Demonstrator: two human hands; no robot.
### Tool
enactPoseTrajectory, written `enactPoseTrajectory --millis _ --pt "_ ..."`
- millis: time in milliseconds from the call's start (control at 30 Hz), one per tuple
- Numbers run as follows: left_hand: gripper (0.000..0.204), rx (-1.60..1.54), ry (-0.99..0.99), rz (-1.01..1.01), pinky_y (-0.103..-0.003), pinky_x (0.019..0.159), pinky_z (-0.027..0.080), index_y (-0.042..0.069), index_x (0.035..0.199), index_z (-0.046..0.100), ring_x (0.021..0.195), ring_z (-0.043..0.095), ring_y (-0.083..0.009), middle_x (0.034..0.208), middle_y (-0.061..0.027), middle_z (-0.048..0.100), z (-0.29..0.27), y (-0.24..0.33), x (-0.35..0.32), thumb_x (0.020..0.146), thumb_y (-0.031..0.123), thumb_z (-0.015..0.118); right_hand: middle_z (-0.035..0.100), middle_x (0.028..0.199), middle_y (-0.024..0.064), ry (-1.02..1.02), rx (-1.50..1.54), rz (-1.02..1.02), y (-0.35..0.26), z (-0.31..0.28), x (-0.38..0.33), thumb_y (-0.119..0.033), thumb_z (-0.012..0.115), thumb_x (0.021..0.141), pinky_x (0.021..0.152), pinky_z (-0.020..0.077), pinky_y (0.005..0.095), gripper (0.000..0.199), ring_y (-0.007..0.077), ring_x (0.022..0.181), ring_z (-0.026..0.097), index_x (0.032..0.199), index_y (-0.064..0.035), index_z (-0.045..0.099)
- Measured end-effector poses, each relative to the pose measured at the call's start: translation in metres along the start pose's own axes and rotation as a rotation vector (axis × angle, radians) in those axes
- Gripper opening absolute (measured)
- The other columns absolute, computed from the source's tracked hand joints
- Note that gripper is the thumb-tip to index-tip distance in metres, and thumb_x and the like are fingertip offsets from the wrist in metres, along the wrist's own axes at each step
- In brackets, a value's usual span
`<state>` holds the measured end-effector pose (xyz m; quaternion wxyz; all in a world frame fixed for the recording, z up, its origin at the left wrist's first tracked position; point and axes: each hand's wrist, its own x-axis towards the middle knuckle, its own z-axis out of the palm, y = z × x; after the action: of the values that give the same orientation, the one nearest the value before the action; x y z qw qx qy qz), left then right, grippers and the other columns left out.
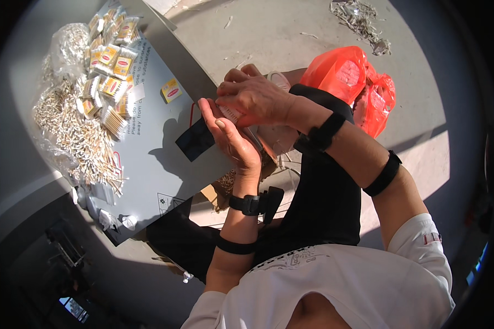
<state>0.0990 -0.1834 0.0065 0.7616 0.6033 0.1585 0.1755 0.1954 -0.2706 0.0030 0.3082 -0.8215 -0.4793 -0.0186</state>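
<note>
My left hand is turned palm up in front of the table's edge, its fingers cupped round a small bundle of cotton swabs. White swab tips show between the two hands; the rest of the bundle is covered, and I cannot tell if it is wrapped. From above, my right hand presses its bent fingers onto the same bundle. Beside them on the grey table lie a yellow label card and a flat black piece.
Loose cotton swabs spill from a clear plastic bag at the table's left. Several packed swab packets are heaped beside them. Red plastic bags stand beyond my right arm. Scraps lie on the floor. Below my hands is a cardboard box.
</note>
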Motion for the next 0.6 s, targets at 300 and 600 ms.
enactPoseTrajectory --millis 300,600 --pt "0.085 0.614 -0.182 0.217 -0.051 0.116 0.012 0.004 0.152 0.013 0.146 0.005 -0.0430 0.154 -0.0330 0.001 0.004 0.004 0.001 0.095 0.064 0.033 0.059 0.107 -0.0013 -0.073 0.032 0.029 -0.002 -0.005 -0.002 -0.024 0.067 0.071 0.094 0.0327 0.0411 0.033 0.0215 0.110 0.049 0.102 -0.0134 0.067" --pt "0.071 0.468 -0.114 0.230 -0.047 0.117 0.012 -0.001 0.150 0.016 0.146 0.009 -0.0381 0.155 -0.0293 0.006 -0.009 -0.009 0.003 0.101 0.048 0.034 0.056 0.122 0.0024 0.371 0.382 0.294 0.008 -0.003 -0.020 -0.027 0.066 0.078 0.095 0.0369 0.0393 0.045 0.0226 0.117 0.048 0.121 -0.0141 0.063"
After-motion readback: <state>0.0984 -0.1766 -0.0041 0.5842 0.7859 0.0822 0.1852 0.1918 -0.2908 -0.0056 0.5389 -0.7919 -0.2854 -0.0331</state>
